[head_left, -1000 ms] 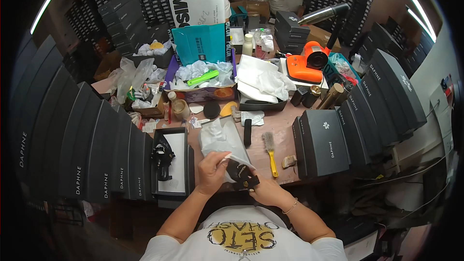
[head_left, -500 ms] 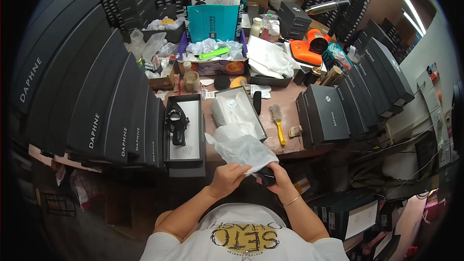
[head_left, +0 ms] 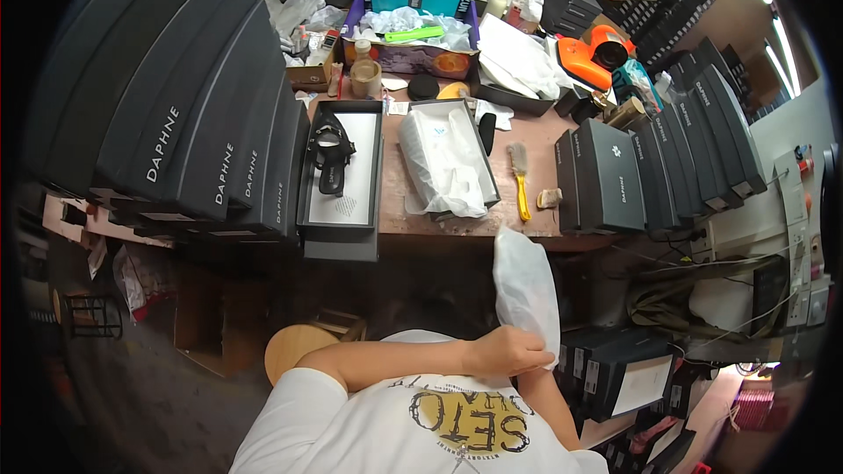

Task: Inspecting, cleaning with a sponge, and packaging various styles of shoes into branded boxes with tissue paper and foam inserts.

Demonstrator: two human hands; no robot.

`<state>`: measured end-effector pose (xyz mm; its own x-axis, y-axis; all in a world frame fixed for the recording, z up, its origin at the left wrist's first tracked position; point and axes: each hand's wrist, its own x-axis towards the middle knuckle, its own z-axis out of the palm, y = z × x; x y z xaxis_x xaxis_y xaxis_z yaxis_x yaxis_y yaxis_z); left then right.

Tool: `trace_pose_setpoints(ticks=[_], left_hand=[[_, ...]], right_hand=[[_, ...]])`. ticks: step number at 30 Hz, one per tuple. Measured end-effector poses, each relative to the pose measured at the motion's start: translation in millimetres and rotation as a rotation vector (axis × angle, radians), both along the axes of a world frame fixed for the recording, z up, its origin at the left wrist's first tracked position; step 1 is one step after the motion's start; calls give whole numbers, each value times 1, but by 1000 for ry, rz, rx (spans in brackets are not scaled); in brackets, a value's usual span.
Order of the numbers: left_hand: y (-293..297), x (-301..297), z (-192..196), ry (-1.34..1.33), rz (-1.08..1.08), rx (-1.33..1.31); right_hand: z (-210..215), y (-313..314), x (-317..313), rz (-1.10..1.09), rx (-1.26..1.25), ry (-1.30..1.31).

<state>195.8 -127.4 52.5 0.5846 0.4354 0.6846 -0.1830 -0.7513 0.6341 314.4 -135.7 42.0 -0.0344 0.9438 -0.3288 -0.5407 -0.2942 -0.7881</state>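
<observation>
My left hand (head_left: 507, 351) crosses in front of my body, its fingers closed on the gathered lower edge of a white translucent plastic bag (head_left: 527, 285). My right forearm (head_left: 546, 399) reaches up to the bag's mouth. The right hand itself is hidden, and what the bag holds does not show through clearly. On the table ahead, a black strappy sandal (head_left: 332, 158) lies in an open shoebox (head_left: 378, 197). Beside it, another open shoebox (head_left: 489, 177) contains a white plastic wrapping (head_left: 439, 158).
A yellow-handled brush (head_left: 522, 193) and a small worn block (head_left: 550, 199) lie right of the boxes. Tall stacks of dark shoeboxes (head_left: 198, 123) flank the left, more (head_left: 615, 175) the right. A purple box (head_left: 413, 57) stands behind; a wooden stool (head_left: 299, 347) is below left.
The bag has moved right and toward me, off the open box, and now hangs long. The dark object in my right hand is no longer visible, nor is that hand. My left hand moved right.
</observation>
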Motion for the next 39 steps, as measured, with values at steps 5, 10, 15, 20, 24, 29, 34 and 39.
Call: trace_pose_setpoints(ticks=[5,10,15,20,24,29,34,39], left_hand=[[-13,17,-8,10,-163,-36],[-18,25,-7,180,-280,-2],[-3,-11,-17,132,-139,-318],[34,-3,-41,-239,-231,-2007],[53,-6,-47,-601,114,-1776],[87,-9,-36,-12,576,-847],[103,22,-33,447,-8,-400],[207,-51,-53,914,653,-213]], right_hand=[[5,-17,13,-83,35,-100],[0,-21,15,-151,56,-266],[-22,-21,22,-210,88,-758],[-66,-18,-4,36,127,-1455],[-18,-10,0,556,688,-1683],[-10,-23,53,7,-32,180],[-25,68,84,-364,-211,311],[-36,100,121,-197,-200,40]])
